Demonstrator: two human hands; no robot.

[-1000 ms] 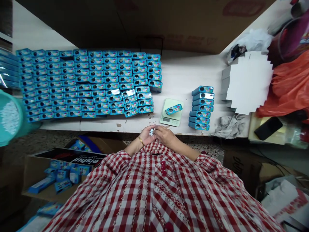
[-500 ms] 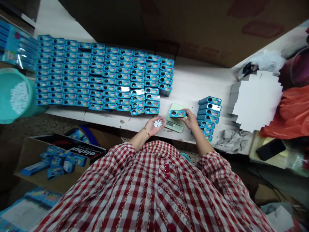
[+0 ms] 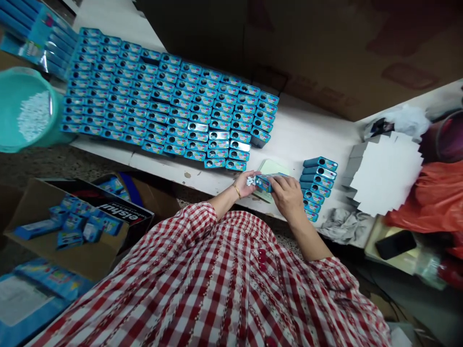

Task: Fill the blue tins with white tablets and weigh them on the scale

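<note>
My left hand (image 3: 244,187) is cupped palm up with a small heap of white pellets (image 3: 250,181) in it. My right hand (image 3: 289,193) grips a small blue tin (image 3: 264,182) from above. The tin lies tipped on its side, its end against the pellets in my left palm. Under and behind the hands is a pale green weighing scale (image 3: 274,167), partly covered by them. To the right of my right hand, a short column of similar blue tins (image 3: 317,186) stands on the white table.
Long rows of blue tins (image 3: 159,106) fill the table's left part. A turquoise tub (image 3: 9,111) of white pellets is at far left. A large cardboard box (image 3: 307,48) rises behind. White card (image 3: 388,173), a crumpled cloth (image 3: 342,225) and a phone (image 3: 395,244) are right.
My right hand has brought the tin off the scale and tipped it down against my left palm. My left hand has moved slightly right, and the camera view has turned.
</note>
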